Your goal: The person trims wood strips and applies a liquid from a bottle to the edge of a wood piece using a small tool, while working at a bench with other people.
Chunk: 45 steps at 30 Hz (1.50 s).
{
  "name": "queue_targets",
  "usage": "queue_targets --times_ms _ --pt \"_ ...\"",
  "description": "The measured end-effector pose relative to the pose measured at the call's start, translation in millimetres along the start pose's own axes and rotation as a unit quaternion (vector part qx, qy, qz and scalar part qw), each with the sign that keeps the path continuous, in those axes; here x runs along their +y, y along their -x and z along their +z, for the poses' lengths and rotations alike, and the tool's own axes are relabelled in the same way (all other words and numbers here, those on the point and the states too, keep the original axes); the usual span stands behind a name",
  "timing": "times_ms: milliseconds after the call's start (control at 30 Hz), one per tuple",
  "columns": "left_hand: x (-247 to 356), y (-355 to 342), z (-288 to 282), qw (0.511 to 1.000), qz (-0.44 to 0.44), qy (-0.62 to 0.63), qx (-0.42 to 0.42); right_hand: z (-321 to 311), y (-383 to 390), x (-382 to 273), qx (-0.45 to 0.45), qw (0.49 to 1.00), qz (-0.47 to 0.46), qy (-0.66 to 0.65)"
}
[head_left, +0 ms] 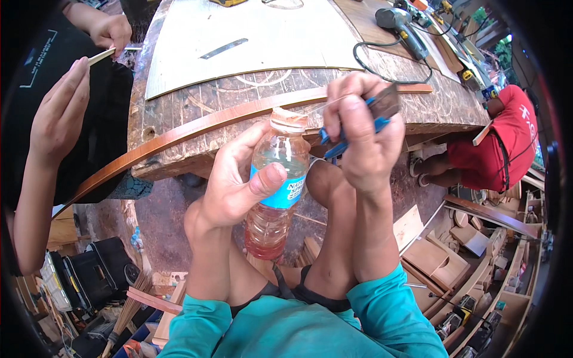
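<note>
My left hand [236,185] is wrapped around a clear plastic bottle [279,218] with a blue label, held upright above my lap. Pinkish liquid shows low in the bottle, and its neck comes up in front of the table edge. Right of the bottle's top, my right hand [367,134] is closed on a blue tool with a flat dark blade [384,101]; my fingers cover part of it, so its exact kind is unclear. A thin pale line runs between the bottle's top and my right fingers. Behind both hands, a long curved wood strip [197,132] crosses the table's near edge.
On the worn table [173,110] lie a pale board [280,42], a flat metal strip [224,49] and a corded power tool [403,30]. A person at left holds a thin stick [100,56]. Someone in red [513,143] stands right. Wood pieces [436,256] crowd the lower right.
</note>
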<state>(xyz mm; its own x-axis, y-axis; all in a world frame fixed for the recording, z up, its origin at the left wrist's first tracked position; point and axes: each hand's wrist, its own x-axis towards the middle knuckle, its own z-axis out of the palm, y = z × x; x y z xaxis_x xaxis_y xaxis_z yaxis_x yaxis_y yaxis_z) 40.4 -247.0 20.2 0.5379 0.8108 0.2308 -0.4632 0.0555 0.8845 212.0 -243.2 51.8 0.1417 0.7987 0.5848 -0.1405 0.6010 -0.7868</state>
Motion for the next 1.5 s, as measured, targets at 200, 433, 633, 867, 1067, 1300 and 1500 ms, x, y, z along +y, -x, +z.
queue_targets --times_ms 200,433,633,867,1067,1300,1500 --pt "-4.2 -0.7 0.3 1.0 -0.018 0.0 0.016 -10.8 -0.1 -6.2 -0.007 0.993 0.042 -0.112" --pt "-10.5 -4.5 5.9 0.974 0.012 -0.203 0.104 -18.6 -1.8 -6.6 -0.048 0.999 0.004 -0.02" --pt "-21.6 -7.7 -1.5 0.917 0.045 -0.371 0.136 -13.3 -2.0 -20.9 -0.011 0.992 0.085 -0.088" --pt "-6.8 -5.8 2.1 0.98 0.005 -0.178 0.088 -16.8 -1.2 2.4 -0.053 0.97 0.035 0.234" --pt "-8.2 -2.5 -9.9 0.999 0.01 -0.005 0.044 -11.9 1.4 -3.5 -0.084 0.979 0.11 0.149" --pt "-7.7 -1.4 -10.2 0.994 0.014 0.108 0.011 3.6 2.2 -16.4 -0.082 0.983 0.161 0.042" --pt "-6.2 0.1 -9.8 0.997 0.009 0.069 0.03 7.8 4.4 -3.7 -0.055 0.98 0.18 0.066"
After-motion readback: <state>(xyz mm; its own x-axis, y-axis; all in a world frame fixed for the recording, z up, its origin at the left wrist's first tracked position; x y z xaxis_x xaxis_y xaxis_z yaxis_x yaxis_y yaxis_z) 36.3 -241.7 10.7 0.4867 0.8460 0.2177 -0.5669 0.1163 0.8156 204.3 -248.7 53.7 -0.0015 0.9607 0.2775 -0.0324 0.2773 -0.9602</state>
